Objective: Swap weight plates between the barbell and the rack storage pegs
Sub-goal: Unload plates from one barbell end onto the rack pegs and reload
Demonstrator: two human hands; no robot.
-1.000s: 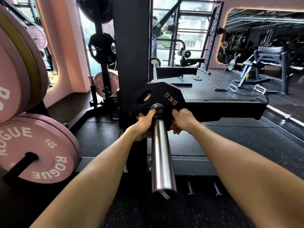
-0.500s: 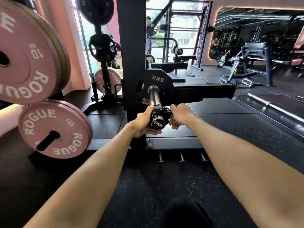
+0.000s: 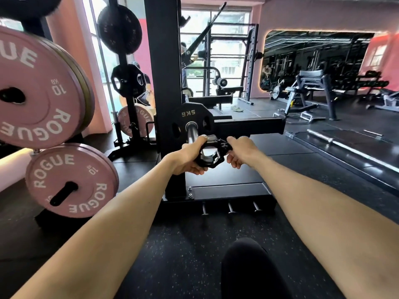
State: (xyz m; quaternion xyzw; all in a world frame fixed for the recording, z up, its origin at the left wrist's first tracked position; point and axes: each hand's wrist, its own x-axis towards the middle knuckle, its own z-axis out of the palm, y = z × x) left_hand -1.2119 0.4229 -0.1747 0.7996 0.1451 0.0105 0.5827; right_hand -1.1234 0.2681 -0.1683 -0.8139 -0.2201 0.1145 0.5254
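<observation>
Black collar [image 3: 212, 153] has now cleared the barbell sleeve [image 3: 191, 132], both hands gripping it.

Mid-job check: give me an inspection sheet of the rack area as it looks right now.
Surface: black rubber floor, speckled.
Job's things: black 5KG plate on the barbell sleeve; black collar at the sleeve's end; pink 10 kg plates and on storage pegs.
Clutter: a loose bar on the floor at right.
Grippers: left hand and right hand both grip the collar.
Cables: nothing seen.
Surroundings: rack upright, bench, wall mirror, windows behind.
</observation>
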